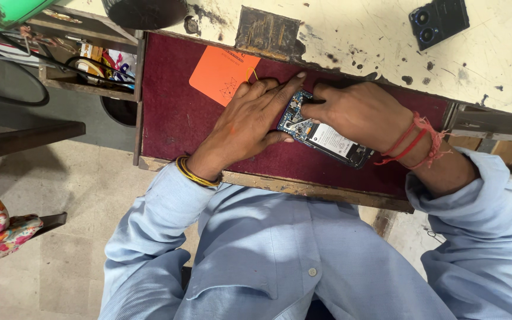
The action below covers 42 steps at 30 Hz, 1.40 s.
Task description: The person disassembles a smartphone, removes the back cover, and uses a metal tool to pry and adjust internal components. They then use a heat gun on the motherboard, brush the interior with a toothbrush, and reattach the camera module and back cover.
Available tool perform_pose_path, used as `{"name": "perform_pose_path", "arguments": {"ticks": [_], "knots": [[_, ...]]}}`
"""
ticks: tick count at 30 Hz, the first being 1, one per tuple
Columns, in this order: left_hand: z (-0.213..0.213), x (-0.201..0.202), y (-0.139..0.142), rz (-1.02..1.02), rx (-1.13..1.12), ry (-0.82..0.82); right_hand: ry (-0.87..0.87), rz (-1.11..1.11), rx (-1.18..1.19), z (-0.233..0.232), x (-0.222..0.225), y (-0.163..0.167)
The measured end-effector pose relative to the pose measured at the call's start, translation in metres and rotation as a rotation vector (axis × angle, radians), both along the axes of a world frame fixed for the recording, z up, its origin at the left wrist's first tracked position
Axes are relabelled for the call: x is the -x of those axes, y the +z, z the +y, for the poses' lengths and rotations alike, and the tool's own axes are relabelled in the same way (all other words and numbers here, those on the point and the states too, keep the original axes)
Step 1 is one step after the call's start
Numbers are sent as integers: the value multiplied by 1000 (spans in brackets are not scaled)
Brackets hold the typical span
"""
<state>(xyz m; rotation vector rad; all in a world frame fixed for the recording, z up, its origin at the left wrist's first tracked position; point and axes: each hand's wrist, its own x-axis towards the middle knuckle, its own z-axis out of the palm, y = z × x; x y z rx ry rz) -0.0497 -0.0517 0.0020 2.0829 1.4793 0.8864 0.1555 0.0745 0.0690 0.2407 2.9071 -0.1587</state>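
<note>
Maroon felt mat (179, 118) lines a pulled-out drawer of the counter (493, 71), w/ an opened phone (324, 137) lying on it near the middle, back cover off, circuit board & white-labelled battery showing. Left hand (250, 121) lies flat over the phone's top-left end, fingers stretched along its edge & thumb pressing its near side, so its grip is a loose pinch holding the phone down. Right hand (354, 112) curls over the phone's upper part, fingertips bunched on the board; can't tell if that grip holds anything, fingers hide it. Red thread (413, 142) wraps the right wrist, yellow bangles (197, 175) the left. Orange card (220, 74) lies on the mat just beyond the left hand. Separate dark phone back w/ camera lenses (437, 21) sits on the counter top, well apart. Light blue shirt sleeves (149, 225) fill the foreground.
</note>
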Motion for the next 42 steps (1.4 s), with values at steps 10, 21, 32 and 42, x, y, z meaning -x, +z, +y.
{"name": "perform_pose_path", "arguments": {"ticks": [10,21,32,42], "knots": [[-1,-1,-3,-13,-36,6,-15,-17,66,1,0,-1],[-1,0,-1,-19,-32,5,-69,11,139,3,-9,-8],[-1,1,2,-3,-39,3,-88,329,205,-10,-42,-23],[-1,2,1,-12,-31,-1,51,273,44,-12,-25,-15]]}}
